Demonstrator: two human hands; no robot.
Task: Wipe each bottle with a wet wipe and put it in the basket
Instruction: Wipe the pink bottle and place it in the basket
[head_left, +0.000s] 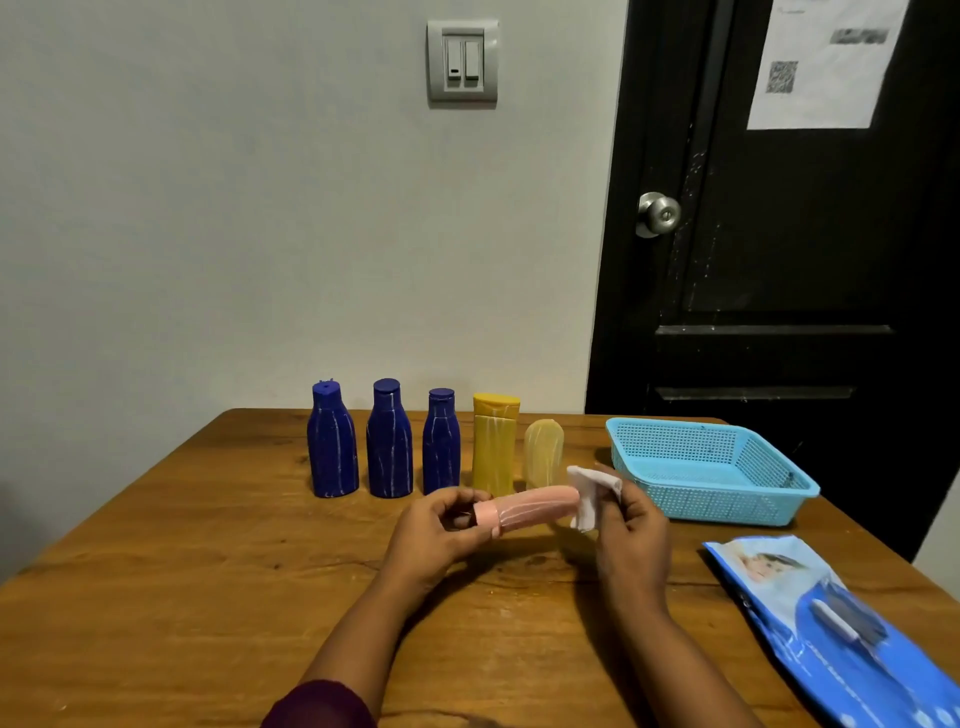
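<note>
Sleeve (317, 706) nearest me, both hands on the pink bottle (535, 506) held sideways over the table (208, 571)
Left hand (441, 525) pinches its cap, right hand (628, 525) grips the wet wipe (592, 493) at its base; first bottle, I judge: five bottles (441, 447) wait behind, basket (727, 504) holds none

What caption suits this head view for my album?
Left hand holds a pink bottle sideways while the right hand holds a wet wipe at its end, beside the empty blue basket.
</note>
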